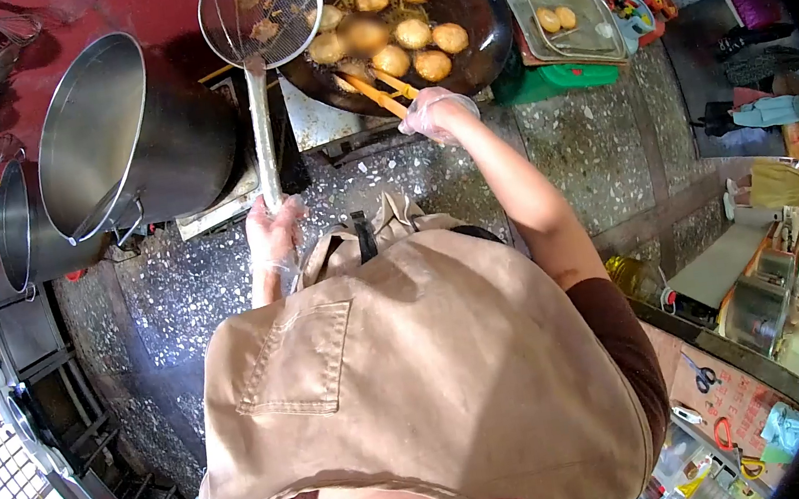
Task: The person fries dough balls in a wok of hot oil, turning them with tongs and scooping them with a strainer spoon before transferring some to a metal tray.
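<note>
My left hand (274, 234), in a clear plastic glove, is closed round the handle of a mesh strainer (261, 15). Some brown crumbs lie in the strainer, which is over the left rim of a dark wok (479, 12). My right hand (437, 115), gloved too, grips wooden tongs (379, 93). Their tips reach into the wok and spread around or beside a fried ball; the exact contact is unclear. Several golden fried balls (413, 34) sit in the oil, and one (363, 35) looks blurred, nearer the camera.
Two large metal pots (137, 133) (23, 223) stand at the left. Right of the wok, a tray (579, 44) with two fried balls rests above a green container (554, 81). Utensils hang at the upper left. A person (780, 184) is at the far right.
</note>
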### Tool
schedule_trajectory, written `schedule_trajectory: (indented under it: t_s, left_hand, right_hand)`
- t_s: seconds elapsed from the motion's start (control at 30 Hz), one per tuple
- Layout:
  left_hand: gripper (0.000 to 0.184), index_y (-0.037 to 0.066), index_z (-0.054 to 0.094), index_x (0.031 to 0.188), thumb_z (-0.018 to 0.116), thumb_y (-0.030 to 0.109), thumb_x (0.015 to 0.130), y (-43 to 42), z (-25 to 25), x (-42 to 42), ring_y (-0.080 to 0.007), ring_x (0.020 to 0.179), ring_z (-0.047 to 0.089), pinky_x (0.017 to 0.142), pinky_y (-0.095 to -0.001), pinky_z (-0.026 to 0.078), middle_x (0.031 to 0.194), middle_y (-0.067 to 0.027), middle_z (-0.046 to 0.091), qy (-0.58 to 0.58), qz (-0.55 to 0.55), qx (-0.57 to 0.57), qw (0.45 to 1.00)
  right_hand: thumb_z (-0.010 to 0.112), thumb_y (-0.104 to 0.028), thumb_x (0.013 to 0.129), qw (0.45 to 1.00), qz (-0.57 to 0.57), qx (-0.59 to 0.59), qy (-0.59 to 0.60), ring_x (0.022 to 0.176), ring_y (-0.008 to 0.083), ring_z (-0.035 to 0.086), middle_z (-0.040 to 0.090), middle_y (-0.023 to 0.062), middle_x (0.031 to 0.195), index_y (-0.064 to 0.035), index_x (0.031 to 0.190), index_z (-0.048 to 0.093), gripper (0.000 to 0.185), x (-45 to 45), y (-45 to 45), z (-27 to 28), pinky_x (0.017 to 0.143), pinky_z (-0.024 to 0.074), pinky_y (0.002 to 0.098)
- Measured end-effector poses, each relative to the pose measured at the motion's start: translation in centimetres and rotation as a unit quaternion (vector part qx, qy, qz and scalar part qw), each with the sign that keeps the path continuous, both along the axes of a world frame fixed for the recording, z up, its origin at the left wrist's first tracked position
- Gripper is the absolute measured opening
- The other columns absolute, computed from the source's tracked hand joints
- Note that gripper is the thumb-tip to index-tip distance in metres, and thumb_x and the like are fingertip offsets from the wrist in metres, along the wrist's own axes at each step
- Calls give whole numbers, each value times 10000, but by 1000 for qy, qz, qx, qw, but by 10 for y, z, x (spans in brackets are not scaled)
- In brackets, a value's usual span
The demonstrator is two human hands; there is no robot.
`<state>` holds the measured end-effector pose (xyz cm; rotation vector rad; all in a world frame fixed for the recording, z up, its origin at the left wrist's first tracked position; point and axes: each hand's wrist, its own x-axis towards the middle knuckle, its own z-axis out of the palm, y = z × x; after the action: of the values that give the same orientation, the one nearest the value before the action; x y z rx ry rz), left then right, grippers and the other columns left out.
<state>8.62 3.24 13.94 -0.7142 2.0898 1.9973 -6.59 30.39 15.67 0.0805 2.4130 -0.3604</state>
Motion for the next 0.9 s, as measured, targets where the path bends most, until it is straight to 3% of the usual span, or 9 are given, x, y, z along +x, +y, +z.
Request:
schedule_trajectory:
  t_s: [0.3, 0.67, 0.83, 0.9]
  left_hand:
    - [141, 30, 516, 927, 606, 90, 836, -4, -12, -2, -70, 394, 437, 352, -216, 346, 690, -78, 634, -3, -10, -19, 1000]
    - [196, 17, 538, 950, 638, 118, 814, -13, -17, -6, -69, 395, 446, 340, -224, 334, 631, -27, 588, 0, 3, -60, 998]
    - [180, 26, 532, 928, 640, 112, 812, -16, -17, -8, -63, 388, 432, 338, -220, 321, 620, -22, 569, -5, 27, -20, 999]
    - [176, 29, 530, 924, 640, 110, 813, -17, -16, -8, -63, 386, 427, 336, -219, 316, 619, -21, 564, -1, 30, -5, 1000]
  right_hand:
    - [687, -359, 716, 1000, 6, -8, -3, 824, 271, 642, 662, 156, 926, -34, 978, 657, 418, -1, 6, -4, 733, 503, 359]
    - [681, -386, 724, 1000, 2, -11, -21, 832, 273, 639, 662, 150, 923, -42, 977, 662, 427, -2, 7, 1, 738, 499, 362]
    - [674, -374, 725, 1000, 20, 1, -22, 881, 293, 636, 651, 156, 967, -67, 993, 663, 408, -1, 15, 7, 758, 499, 365]
    - [714, -363, 712, 1000, 17, 7, -8, 839, 249, 653, 681, 121, 905, -111, 971, 695, 362, 1, 18, 20, 759, 491, 363]
